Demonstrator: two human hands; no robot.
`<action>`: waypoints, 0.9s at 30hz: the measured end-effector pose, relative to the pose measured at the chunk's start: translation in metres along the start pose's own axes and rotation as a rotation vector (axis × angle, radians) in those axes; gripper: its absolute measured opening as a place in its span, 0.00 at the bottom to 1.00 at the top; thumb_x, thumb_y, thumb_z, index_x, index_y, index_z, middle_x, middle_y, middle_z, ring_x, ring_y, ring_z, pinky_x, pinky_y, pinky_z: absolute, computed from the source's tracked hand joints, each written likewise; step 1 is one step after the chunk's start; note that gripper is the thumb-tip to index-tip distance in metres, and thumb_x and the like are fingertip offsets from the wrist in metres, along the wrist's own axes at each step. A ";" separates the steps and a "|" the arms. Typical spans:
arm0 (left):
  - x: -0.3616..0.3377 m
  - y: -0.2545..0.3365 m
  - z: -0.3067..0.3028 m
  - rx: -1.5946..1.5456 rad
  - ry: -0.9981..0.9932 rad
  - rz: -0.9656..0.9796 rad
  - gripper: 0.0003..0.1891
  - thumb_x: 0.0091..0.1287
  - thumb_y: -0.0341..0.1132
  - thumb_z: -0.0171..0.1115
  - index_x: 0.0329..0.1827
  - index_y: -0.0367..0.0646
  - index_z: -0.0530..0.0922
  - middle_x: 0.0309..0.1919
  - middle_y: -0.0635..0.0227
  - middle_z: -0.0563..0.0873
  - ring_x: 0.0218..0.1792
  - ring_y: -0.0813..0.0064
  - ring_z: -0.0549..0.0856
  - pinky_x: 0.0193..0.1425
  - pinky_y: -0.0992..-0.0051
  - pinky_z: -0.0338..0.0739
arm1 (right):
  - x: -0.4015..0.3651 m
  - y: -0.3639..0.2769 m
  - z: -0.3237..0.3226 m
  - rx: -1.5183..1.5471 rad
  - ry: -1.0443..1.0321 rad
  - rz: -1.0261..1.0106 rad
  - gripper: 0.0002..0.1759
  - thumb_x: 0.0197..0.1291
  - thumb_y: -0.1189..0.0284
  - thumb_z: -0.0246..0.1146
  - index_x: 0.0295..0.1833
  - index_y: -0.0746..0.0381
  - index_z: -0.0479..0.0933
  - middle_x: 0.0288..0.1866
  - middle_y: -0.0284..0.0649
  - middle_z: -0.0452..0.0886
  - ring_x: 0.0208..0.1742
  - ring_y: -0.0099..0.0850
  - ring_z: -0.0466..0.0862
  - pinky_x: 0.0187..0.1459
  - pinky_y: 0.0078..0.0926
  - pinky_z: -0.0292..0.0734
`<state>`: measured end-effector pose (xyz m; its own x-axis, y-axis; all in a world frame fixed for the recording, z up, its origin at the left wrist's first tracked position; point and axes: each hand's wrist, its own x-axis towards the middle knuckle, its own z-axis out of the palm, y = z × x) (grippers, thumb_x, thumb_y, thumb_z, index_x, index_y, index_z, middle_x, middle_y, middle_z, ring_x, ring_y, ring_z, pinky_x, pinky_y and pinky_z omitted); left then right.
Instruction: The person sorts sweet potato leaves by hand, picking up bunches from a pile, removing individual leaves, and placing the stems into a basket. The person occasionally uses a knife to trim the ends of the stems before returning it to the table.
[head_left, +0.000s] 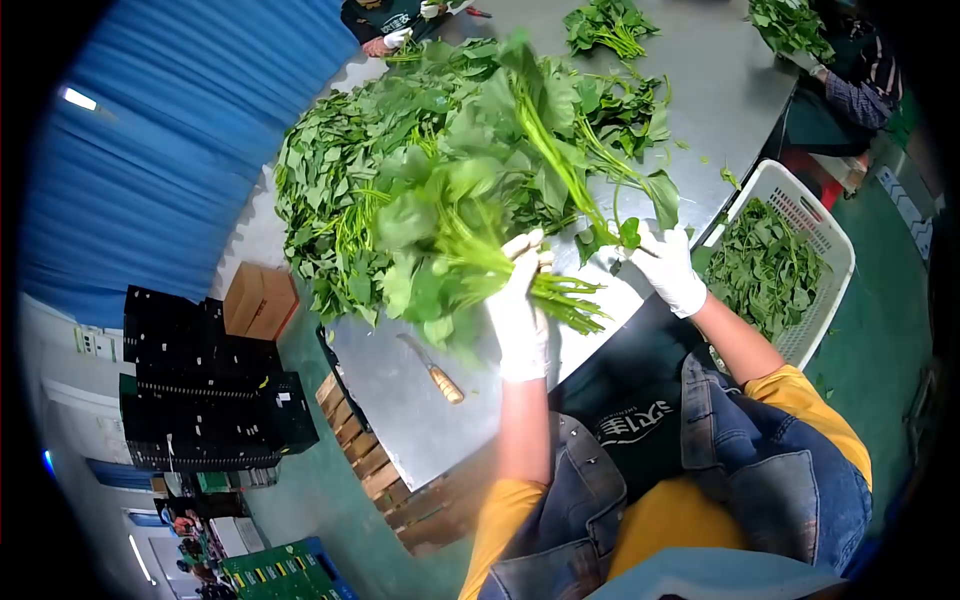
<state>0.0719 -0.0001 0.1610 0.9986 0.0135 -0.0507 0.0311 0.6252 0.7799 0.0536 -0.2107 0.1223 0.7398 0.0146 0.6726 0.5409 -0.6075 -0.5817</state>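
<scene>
One broad metal table (700, 85) carries the heap of greens (340, 190). Your left hand (520, 305) is clenched round a bunch (440, 245) by its stems, above the table's near edge. Your right hand (668, 268) pinches one sprig (575, 185). Keep the stem ends level, and stay clear of the knife (432, 368).

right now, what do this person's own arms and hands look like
The left hand and right hand are both covered by white gloves that end at the wrist. The forearms are bare. Yellow sleeves start around the elbows, under a blue denim vest.
</scene>
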 end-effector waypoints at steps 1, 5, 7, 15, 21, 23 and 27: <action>0.005 -0.001 0.005 -0.082 -0.022 -0.072 0.13 0.63 0.22 0.60 0.51 0.32 0.75 0.44 0.57 0.85 0.33 0.76 0.83 0.40 0.80 0.79 | 0.003 -0.007 -0.003 -0.006 0.019 -0.086 0.06 0.51 0.77 0.66 0.37 0.63 0.83 0.29 0.38 0.79 0.25 0.34 0.76 0.30 0.29 0.70; 0.025 -0.033 -0.014 0.093 0.047 -0.123 0.12 0.62 0.22 0.63 0.48 0.33 0.77 0.38 0.61 0.85 0.30 0.78 0.82 0.37 0.81 0.78 | -0.008 0.004 0.004 -0.269 -0.033 -0.188 0.09 0.42 0.72 0.68 0.34 0.56 0.83 0.30 0.34 0.81 0.27 0.35 0.75 0.29 0.32 0.68; 0.028 -0.037 -0.018 0.151 0.079 -0.135 0.12 0.61 0.22 0.64 0.48 0.33 0.77 0.37 0.62 0.85 0.30 0.78 0.82 0.36 0.81 0.77 | -0.007 -0.002 -0.002 -0.339 -0.080 -0.219 0.09 0.41 0.72 0.68 0.33 0.55 0.82 0.29 0.33 0.79 0.28 0.34 0.75 0.30 0.32 0.68; 0.020 -0.025 -0.001 0.191 0.130 -0.178 0.12 0.58 0.20 0.65 0.45 0.36 0.76 0.34 0.65 0.82 0.29 0.77 0.81 0.34 0.80 0.78 | -0.010 -0.008 -0.010 -0.334 -0.153 -0.118 0.11 0.40 0.75 0.64 0.35 0.61 0.79 0.29 0.39 0.75 0.29 0.39 0.74 0.33 0.35 0.69; -0.001 -0.018 0.029 0.161 -0.013 0.051 0.14 0.57 0.19 0.65 0.47 0.34 0.78 0.37 0.67 0.83 0.34 0.79 0.82 0.40 0.80 0.79 | -0.006 -0.001 0.023 0.695 -0.475 0.555 0.16 0.62 0.73 0.58 0.55 0.65 0.75 0.41 0.36 0.82 0.40 0.32 0.80 0.41 0.30 0.75; -0.019 0.000 0.048 0.177 -0.078 -0.034 0.14 0.58 0.20 0.65 0.48 0.34 0.78 0.39 0.66 0.84 0.35 0.79 0.82 0.41 0.81 0.78 | -0.011 0.019 0.059 0.852 -0.240 0.262 0.20 0.67 0.73 0.55 0.63 0.66 0.68 0.49 0.35 0.81 0.47 0.27 0.80 0.49 0.29 0.78; -0.026 0.013 0.061 0.222 -0.150 -0.030 0.14 0.58 0.20 0.65 0.48 0.34 0.78 0.39 0.67 0.83 0.35 0.80 0.81 0.43 0.80 0.78 | 0.019 -0.001 0.040 1.727 -0.386 0.753 0.23 0.67 0.75 0.55 0.67 0.68 0.65 0.60 0.43 0.77 0.58 0.28 0.77 0.61 0.25 0.71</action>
<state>0.0493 -0.0399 0.2104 0.9917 -0.1285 0.0047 0.0524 0.4370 0.8979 0.0830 -0.1781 0.1177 0.8795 0.4600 0.1220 -0.3136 0.7530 -0.5784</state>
